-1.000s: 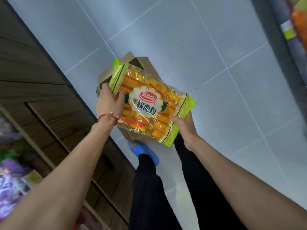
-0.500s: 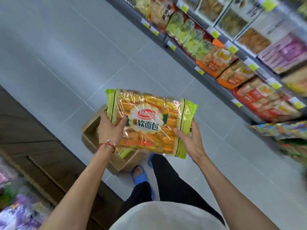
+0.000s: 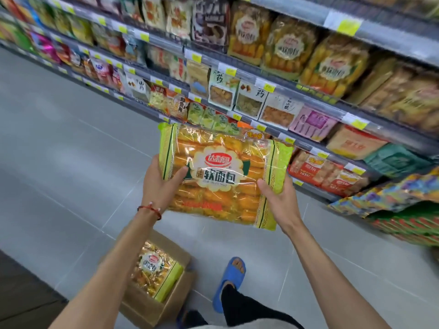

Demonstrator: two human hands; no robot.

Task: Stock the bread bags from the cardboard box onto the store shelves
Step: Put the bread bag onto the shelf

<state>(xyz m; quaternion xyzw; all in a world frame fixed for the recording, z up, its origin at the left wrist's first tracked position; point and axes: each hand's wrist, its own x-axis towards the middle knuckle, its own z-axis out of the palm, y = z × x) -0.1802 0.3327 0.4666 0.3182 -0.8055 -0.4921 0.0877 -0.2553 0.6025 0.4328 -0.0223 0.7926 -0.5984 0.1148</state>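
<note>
I hold a yellow-green bread bag (image 3: pixel 221 176) flat in front of me with both hands. My left hand (image 3: pixel 159 184), with a red string at the wrist, grips its left edge. My right hand (image 3: pixel 280 198) grips its lower right corner. Below, on the floor, stands the open cardboard box (image 3: pixel 156 305) with another bread bag (image 3: pixel 154 269) inside. The store shelves (image 3: pixel 297 91) run along the right, and matching bread bags (image 3: pixel 332 65) stand on an upper shelf.
Grey tiled floor (image 3: pixel 71 162) stretches to the left of the shelves. A low stack of colourful packages (image 3: pixel 392 205) juts out at the right. My foot in a blue slipper (image 3: pixel 230 279) stands beside the box. A dark wooden unit (image 3: pixel 19 293) sits at lower left.
The view has swung up from the floor to the shelves. Both hands have lifted the bread bag away from the box, which now lies lower in view.
</note>
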